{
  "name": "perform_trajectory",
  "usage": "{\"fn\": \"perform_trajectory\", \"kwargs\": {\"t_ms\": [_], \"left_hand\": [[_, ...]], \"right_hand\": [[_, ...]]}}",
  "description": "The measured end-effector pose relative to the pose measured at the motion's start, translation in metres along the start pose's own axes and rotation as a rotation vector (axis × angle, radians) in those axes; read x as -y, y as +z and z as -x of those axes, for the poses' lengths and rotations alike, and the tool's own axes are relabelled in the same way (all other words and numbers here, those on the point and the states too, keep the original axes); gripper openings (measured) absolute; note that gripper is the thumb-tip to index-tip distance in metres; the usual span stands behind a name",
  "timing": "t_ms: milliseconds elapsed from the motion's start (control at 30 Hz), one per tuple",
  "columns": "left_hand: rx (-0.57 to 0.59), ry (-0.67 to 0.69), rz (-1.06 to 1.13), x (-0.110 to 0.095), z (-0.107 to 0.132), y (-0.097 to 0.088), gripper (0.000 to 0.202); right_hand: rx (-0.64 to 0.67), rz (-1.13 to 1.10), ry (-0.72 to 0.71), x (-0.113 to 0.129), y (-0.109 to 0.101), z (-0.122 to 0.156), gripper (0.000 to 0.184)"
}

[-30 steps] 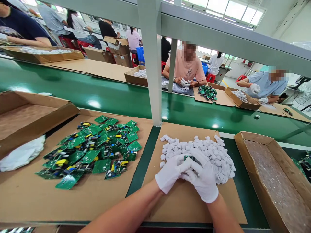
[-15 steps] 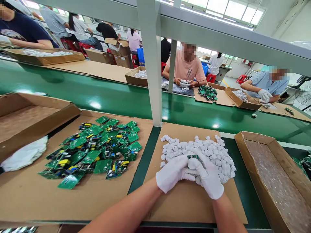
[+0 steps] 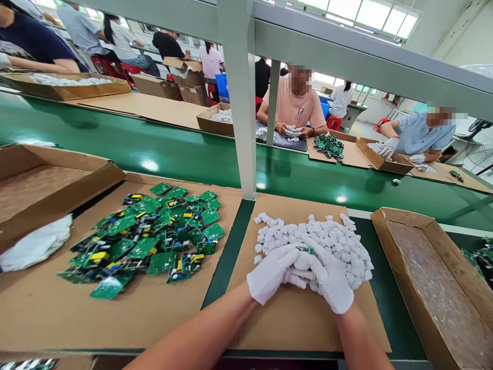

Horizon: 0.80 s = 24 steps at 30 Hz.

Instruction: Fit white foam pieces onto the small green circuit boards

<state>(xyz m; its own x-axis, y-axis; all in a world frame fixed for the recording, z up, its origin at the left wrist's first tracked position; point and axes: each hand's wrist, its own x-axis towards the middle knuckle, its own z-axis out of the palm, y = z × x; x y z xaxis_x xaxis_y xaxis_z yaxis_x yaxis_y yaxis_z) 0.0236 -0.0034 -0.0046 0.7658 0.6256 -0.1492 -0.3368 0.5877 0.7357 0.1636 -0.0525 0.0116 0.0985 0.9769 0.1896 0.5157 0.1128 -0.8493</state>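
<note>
Both hands wear white gloves and meet over the front of a heap of small white pieces (image 3: pixel 346 252). Between them they hold a small green circuit board (image 3: pixel 305 250), of which only a narrow strip shows above the fingers. My left hand (image 3: pixel 275 270) closes on it from the left side. My right hand (image 3: pixel 332 277) closes on it from the right, its thumb laid across the front. Whether a white piece is pressed against the board cannot be made out, since glove and piece are the same colour.
Left of the hands, a pile of green circuit boards (image 3: pixel 154 231) lies on a cardboard sheet (image 3: pixel 162 321). Cardboard trays stand at left (image 3: pixel 57 190) and right (image 3: pixel 435 288). A white glove (image 3: pixel 38 244) lies far left. A metal post (image 3: pixel 246 128) rises beyond; co-workers sit across the green belt (image 3: pixel 185 154).
My fingers have shifted around the circuit board, which now shows as a thinner, tilted strip. My right thumb has moved across. Opposite, a co-worker's gloved hand has moved to a tray.
</note>
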Motion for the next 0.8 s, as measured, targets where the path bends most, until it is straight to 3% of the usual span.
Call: {"fn": "perform_trajectory", "kwargs": {"t_ms": [233,367,567,800], "left_hand": [[-0.018,-0.002,-0.005,0.000,0.000,0.001,0.025],[0.032,-0.039,0.078,0.001,0.000,0.000,0.028],[0.065,-0.037,0.194,0.002,0.002,0.001,0.023],[0.022,-0.065,0.264,0.017,0.001,-0.001,0.032]], "right_hand": [[0.113,-0.055,0.080,0.003,-0.002,0.000,0.043],[0.081,0.102,0.076,0.005,-0.001,0.002,0.050],[0.027,-0.040,0.081,0.005,-0.001,0.001,0.040],[0.037,0.302,0.024,0.007,-0.002,0.001,0.044]]}}
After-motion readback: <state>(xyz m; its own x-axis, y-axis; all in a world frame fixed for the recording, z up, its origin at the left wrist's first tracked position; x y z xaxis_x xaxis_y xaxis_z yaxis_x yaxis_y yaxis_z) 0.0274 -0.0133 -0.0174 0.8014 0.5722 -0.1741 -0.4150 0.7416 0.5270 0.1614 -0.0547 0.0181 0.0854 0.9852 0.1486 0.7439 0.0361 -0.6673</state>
